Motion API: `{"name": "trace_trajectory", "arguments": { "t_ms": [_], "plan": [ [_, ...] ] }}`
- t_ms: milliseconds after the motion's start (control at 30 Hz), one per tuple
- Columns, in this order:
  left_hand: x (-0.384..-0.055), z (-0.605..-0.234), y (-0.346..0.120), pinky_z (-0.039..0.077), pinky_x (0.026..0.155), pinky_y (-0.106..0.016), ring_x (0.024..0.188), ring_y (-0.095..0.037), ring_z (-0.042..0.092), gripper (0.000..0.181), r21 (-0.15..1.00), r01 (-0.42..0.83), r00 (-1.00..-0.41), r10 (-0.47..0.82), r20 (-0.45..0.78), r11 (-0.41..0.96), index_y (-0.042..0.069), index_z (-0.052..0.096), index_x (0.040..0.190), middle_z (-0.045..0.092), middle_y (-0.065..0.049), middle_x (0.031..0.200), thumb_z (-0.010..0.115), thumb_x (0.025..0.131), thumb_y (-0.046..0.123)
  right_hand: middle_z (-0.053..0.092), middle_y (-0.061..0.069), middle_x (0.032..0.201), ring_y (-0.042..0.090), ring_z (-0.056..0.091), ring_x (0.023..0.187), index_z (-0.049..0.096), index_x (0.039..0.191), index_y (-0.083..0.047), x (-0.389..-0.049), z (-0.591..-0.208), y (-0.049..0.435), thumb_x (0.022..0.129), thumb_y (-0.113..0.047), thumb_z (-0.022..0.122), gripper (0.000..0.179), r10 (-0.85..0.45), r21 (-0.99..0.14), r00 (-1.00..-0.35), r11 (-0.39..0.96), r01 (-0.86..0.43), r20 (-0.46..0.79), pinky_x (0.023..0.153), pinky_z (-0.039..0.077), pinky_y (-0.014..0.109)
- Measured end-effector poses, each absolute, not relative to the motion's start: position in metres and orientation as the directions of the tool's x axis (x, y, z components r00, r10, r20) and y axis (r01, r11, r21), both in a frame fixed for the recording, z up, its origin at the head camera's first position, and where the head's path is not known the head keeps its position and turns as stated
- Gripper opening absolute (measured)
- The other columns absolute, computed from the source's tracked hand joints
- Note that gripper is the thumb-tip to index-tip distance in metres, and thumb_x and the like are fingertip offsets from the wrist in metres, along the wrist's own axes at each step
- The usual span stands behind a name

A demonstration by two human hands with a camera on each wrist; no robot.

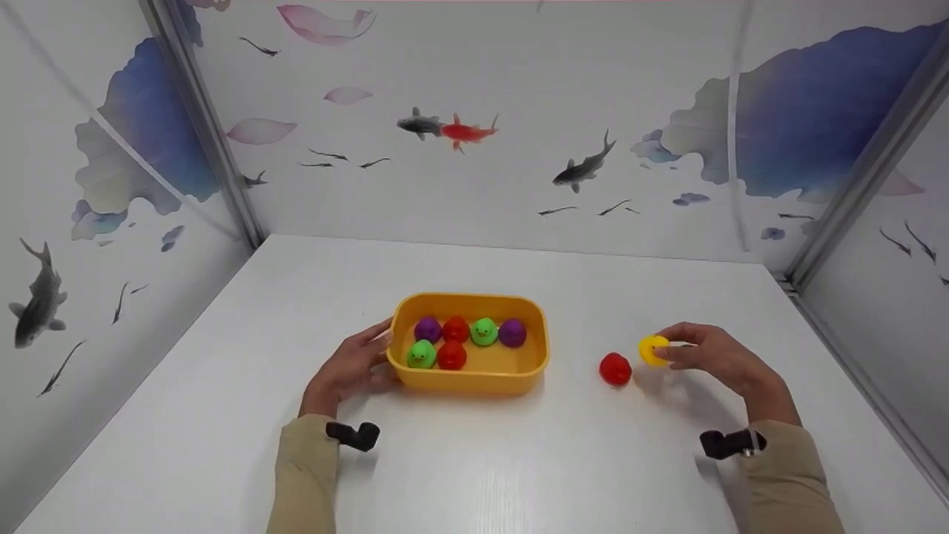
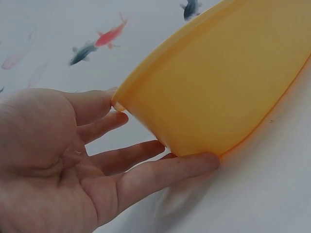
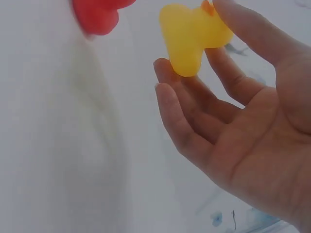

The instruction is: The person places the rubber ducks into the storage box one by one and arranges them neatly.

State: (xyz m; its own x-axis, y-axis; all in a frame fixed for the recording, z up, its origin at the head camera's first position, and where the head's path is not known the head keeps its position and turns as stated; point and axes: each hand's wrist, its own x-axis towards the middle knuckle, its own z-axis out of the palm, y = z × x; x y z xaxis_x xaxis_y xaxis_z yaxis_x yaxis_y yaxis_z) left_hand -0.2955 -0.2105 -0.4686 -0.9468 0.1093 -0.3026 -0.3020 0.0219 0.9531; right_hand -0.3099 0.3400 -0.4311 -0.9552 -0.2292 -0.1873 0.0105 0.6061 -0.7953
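A yellow-orange plastic tub [image 1: 474, 382] stands on the white table, holding two purple, two red and two green toy ducks [image 1: 484, 331]. At its left end my left hand [image 1: 356, 367] touches the wall with fairly straight, spread fingers. The left wrist view shows the thumb [image 2: 170, 175] along the tub's lower side and another finger reaching its rim. To the tub's right, my right hand [image 1: 708, 356] pinches a yellow toy duck [image 1: 653, 350] between thumb and fingers. In the right wrist view, the lower fingers [image 3: 177, 116] spread beneath this duck. A red toy duck [image 1: 615, 369] lies just left of it.
White panels [image 1: 474, 200] printed with fish and petals enclose the table [image 1: 474, 460] at the back and both sides. Metal posts [image 1: 215, 141] join the panels at the corners. A small black camera [image 1: 354, 436] is strapped at each sleeve cuff.
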Motion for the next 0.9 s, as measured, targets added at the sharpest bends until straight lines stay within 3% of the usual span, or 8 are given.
{"name": "trace_trajectory", "arguments": {
  "t_ms": [233,600,900],
  "plan": [
    [-0.295,-0.469,-0.211,0.057,0.096,-0.048,0.138,-0.037,0.050,0.054,0.957,-0.289,-0.950,0.110,-0.291,0.034,0.030,0.039,0.155,0.043,-0.011,0.157,0.054,0.104,0.036,0.056,0.018,0.138,0.027,0.060,0.115,0.054,0.136,-0.006,-0.306,-0.411,0.315,0.094,-0.044,0.068,0.059,-0.210,-0.820,-0.969,0.572,-0.012,-0.133,0.096,0.057,0.025],
    [-0.295,-0.469,-0.210,0.056,0.097,-0.051,0.140,-0.037,0.047,0.056,0.956,-0.293,-0.948,0.137,-0.288,-0.015,0.026,0.034,0.157,0.040,-0.014,0.159,0.052,0.105,0.032,0.058,0.017,0.133,0.019,0.063,0.108,0.054,0.135,-0.002,-0.301,-0.396,0.280,0.096,-0.041,0.066,0.057,-0.239,-0.853,-0.969,0.516,-0.081,-0.053,0.091,0.057,0.018],
    [-0.295,-0.468,-0.211,0.056,0.099,-0.048,0.141,-0.037,0.046,0.056,0.950,-0.311,-0.944,0.117,-0.310,0.010,0.028,0.035,0.157,0.039,-0.012,0.160,0.053,0.104,0.035,0.058,0.018,0.138,0.026,0.063,0.116,0.052,0.138,-0.005,-0.306,-0.392,0.231,0.096,-0.046,0.064,0.061,-0.214,-0.850,-0.973,0.526,-0.035,-0.093,0.099,0.057,0.031]
  ]
}}
